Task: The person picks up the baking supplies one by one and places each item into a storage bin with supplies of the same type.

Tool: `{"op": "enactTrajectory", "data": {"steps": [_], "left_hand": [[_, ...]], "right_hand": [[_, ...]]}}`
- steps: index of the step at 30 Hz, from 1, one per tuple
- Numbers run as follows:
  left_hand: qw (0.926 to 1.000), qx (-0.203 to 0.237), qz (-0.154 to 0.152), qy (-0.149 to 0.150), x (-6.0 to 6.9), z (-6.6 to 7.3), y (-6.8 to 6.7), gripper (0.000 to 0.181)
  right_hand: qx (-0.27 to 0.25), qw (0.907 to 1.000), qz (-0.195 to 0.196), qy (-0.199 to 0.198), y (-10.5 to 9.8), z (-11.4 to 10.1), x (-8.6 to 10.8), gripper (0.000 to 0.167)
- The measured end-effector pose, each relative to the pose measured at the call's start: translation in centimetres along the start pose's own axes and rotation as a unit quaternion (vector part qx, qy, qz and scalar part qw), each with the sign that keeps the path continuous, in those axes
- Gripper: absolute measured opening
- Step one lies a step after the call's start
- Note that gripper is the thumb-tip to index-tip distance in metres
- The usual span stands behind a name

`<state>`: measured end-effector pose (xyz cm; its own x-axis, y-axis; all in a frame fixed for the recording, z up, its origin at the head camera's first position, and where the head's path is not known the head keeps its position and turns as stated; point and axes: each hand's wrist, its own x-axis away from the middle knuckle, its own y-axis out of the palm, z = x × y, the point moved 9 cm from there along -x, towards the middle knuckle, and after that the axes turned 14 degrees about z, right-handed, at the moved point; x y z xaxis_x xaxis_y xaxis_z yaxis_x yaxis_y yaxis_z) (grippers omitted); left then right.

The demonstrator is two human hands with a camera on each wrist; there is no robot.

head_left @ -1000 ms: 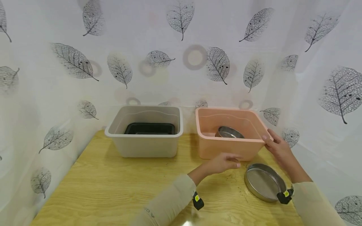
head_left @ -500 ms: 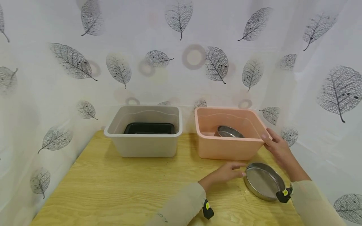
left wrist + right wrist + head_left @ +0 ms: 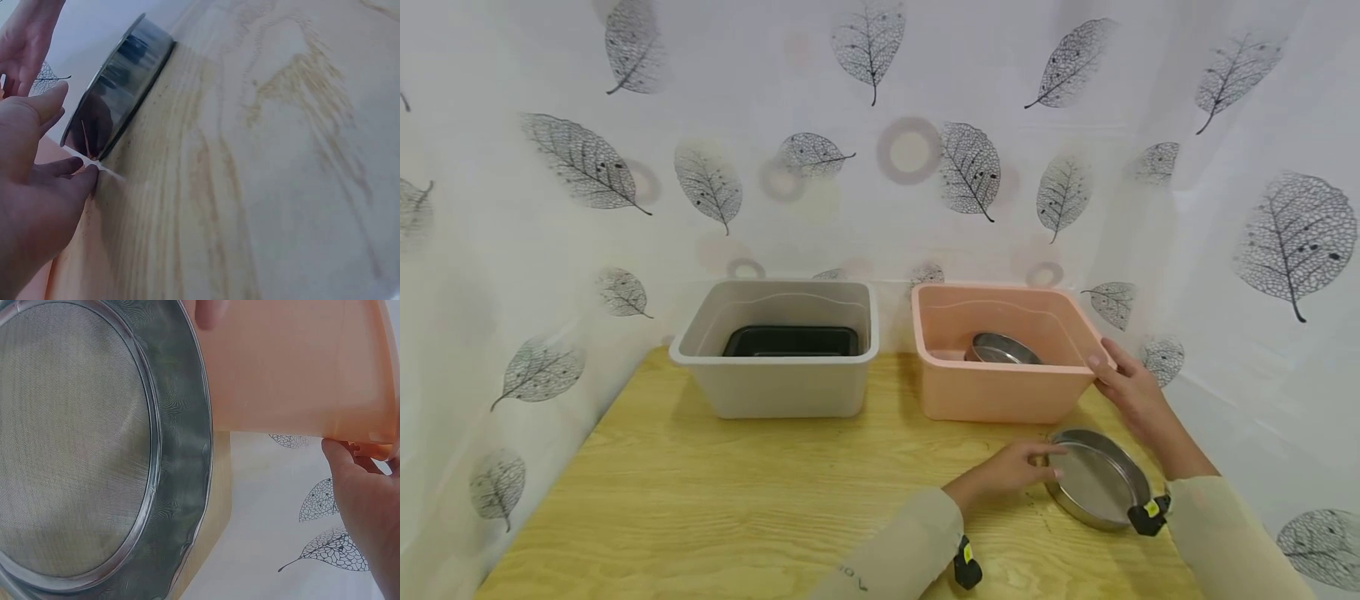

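Note:
A round metal sieve [image 3: 1097,483] with a fine mesh bottom and steel rim lies on the table at the right, in front of the pink plastic bin [image 3: 1000,396]. My left hand [image 3: 1011,469] is at the sieve's left edge, fingers spread and reaching to its rim; in the left wrist view the fingertips [image 3: 87,175] are close by the sieve wall [image 3: 128,72], and contact is hard to tell. At the pink bin's right front corner my right hand [image 3: 1135,400] grips the rim, thumb on the near side.
Another round metal piece [image 3: 1000,348] sits inside the pink bin. To its left stands a grey bin [image 3: 782,392] holding a black tray [image 3: 793,340]. A leaf-print curtain [image 3: 850,225] hangs behind and beside the wooden table [image 3: 737,500].
My left hand has moved right and slightly toward me, from in front of the pink bin to the sieve's left edge. The right hand keeps its grip on the bin.

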<state>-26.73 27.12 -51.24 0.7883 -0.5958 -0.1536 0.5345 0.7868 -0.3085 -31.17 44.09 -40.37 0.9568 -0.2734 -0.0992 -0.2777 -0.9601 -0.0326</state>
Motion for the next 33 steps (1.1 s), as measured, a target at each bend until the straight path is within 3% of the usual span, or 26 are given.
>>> {"op": "enactTrajectory", "data": {"steps": [6,16,23,33], "left_hand": [[1.0000,-0.008,-0.004,-0.001,0.4,-0.5,0.2,0.042],[0.9992,-0.022,0.021,-0.024,0.7,-0.8,-0.1,0.044],[0.9992,-0.039,0.012,-0.004,1.0,-0.6,-0.2,0.046],[0.9982,-0.051,0.016,0.029,2.1,0.6,-2.2,0.046]], "right_hand": [[-0.011,0.9999,-0.001,0.003,0.3,-0.3,-0.1,0.078],[-0.006,1.0000,0.004,0.005,0.3,-0.1,-0.1,0.079],[0.001,1.0000,-0.001,0.003,0.1,-0.2,0.3,0.078],[0.048,0.9988,-0.005,0.006,-0.1,0.1,0.1,0.080]]}}
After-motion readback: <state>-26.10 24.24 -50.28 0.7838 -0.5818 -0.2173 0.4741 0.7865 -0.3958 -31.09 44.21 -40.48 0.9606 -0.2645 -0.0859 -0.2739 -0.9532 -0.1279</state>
